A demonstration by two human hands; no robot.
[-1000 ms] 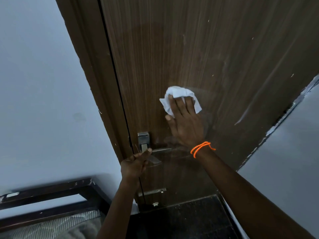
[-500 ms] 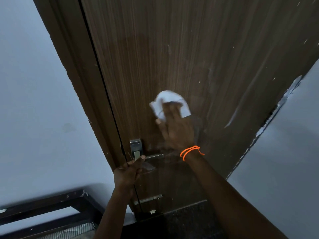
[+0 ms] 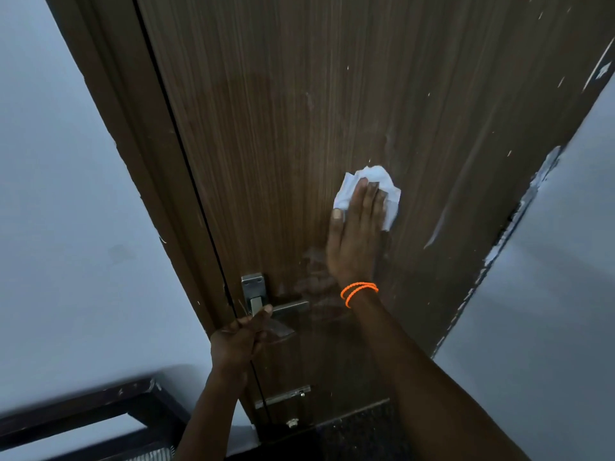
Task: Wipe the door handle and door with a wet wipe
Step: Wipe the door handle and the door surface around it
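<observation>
We face the door (image 3: 299,128), which fills the middle between a wall (image 3: 66,194) on the left and another wall (image 3: 559,294) on the right. Our right hand (image 3: 354,237) lies flat on the door, over the wipe (image 3: 382,181), above and to the right of the handle (image 3: 286,307). Our left hand (image 3: 238,341) sits at the handle, by the door's left edge. A frame (image 3: 83,414) lies lower left, below the wall.

Dim bluish light, sharp focus, wide-angle bending at edges, faint sheen on door (image 3: 332,111)
</observation>
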